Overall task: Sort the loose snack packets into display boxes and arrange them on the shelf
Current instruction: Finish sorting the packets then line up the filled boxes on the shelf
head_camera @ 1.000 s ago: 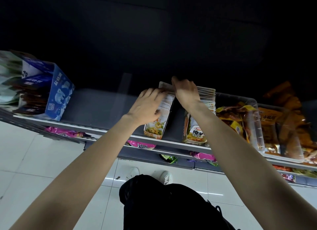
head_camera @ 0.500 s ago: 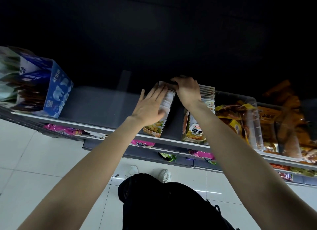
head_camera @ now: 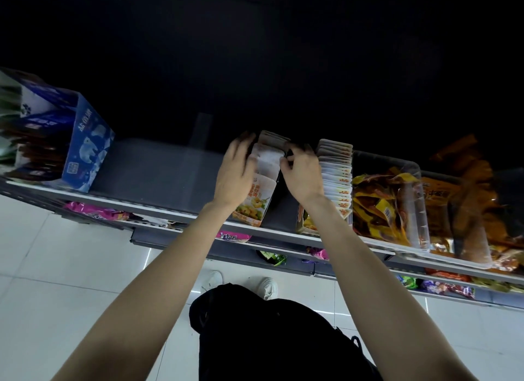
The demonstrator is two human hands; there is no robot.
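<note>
the display box (head_camera: 256,202) full of white snack packets (head_camera: 269,159) stands on the grey shelf (head_camera: 158,179), a little tilted. the left hand (head_camera: 235,170) lies with nearly straight fingers on the left side of the packets. the right hand (head_camera: 302,172) has curled fingers and pinches the packets' right edge. a 2nd box (head_camera: 336,179) stands just beside, then a clear bin (head_camera: 394,199); a blue carton (head_camera: 88,150) is far left.

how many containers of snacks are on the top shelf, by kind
cardboard display boxes of white packets: 2, one between the left hand and right hand, one right of it
clear plastic bins: 2
blue carton: 1
total: 5
</note>
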